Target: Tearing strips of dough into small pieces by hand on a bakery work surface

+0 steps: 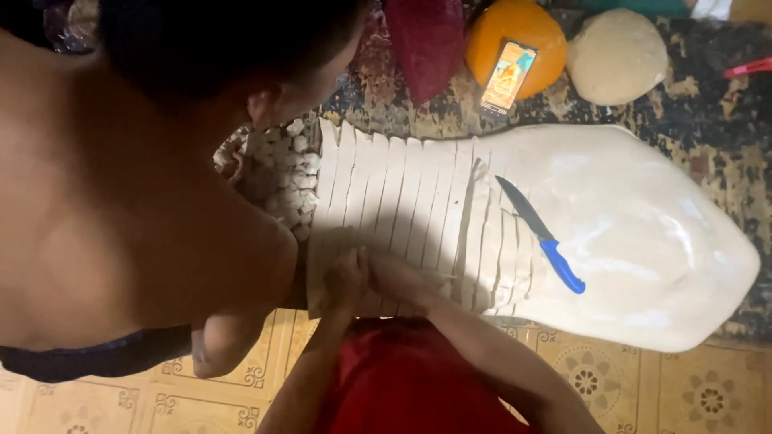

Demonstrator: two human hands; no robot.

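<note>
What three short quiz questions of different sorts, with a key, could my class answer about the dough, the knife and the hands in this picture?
1. True or false: the knife is held in the right hand.
2. Multiple choice: the sheet of dough has been cut into A) round discs, B) long strips, C) triangles.
3. Short answer: what colour is the knife's handle?

Key:
1. False. The knife lies loose on the dough, while the left hand and right hand both press on the strips at the near edge.
2. B. The small cut pieces lie beyond the strips, beside another person.
3. Blue.
</note>
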